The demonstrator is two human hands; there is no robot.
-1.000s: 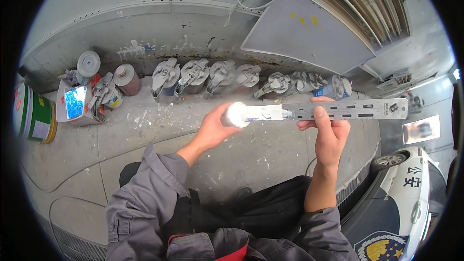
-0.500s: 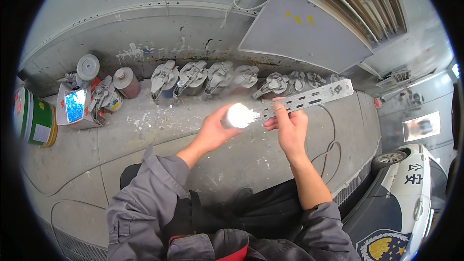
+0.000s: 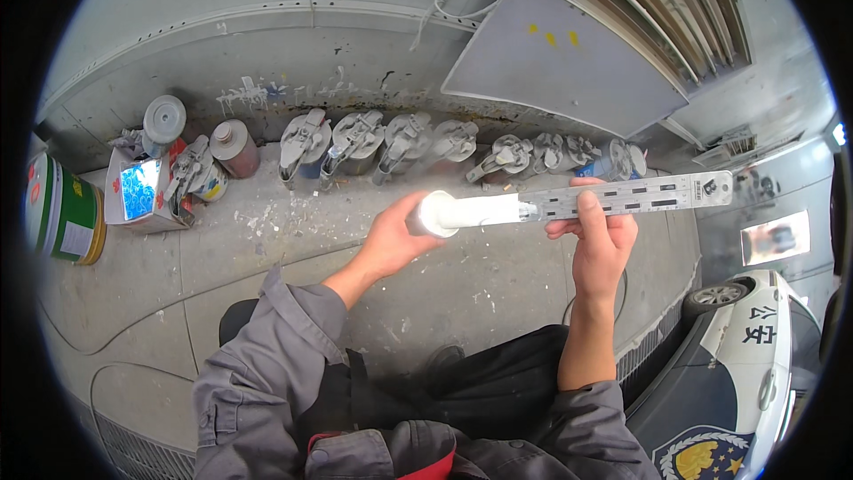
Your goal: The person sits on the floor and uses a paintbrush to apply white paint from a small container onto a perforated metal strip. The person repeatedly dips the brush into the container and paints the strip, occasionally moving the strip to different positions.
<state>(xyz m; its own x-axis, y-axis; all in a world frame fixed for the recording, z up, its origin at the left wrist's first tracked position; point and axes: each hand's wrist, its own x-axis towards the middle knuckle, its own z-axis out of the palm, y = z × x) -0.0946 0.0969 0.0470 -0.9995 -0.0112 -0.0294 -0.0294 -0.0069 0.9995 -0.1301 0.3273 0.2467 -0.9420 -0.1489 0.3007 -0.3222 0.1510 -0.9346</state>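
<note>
My left hand [image 3: 396,238] is wrapped round a small cup [image 3: 434,214] with white paint in it. In my right hand [image 3: 596,242] is a flat, slotted mixing stick [image 3: 653,196], pinched between thumb and fingers and lying nearly level, pointing left. Thick white paint [image 3: 484,210] coats its left part, and that end is at the cup's mouth. Whether the tip still dips into the paint I cannot tell. The stick's bare end sticks out to the right, past my hand.
Along the wall stands a row of paint cans with pouring lids [image 3: 355,138]. At left are a green bucket [image 3: 75,227], an open box [image 3: 169,209] and a capped bottle [image 3: 233,149]. A hose [image 3: 267,277] crosses the floor. A car [image 3: 737,373] stands at right.
My right hand has moved right, drawing the stick out of the cup so that its white-coated length now shows. My left hand and the cup have stayed in place.
</note>
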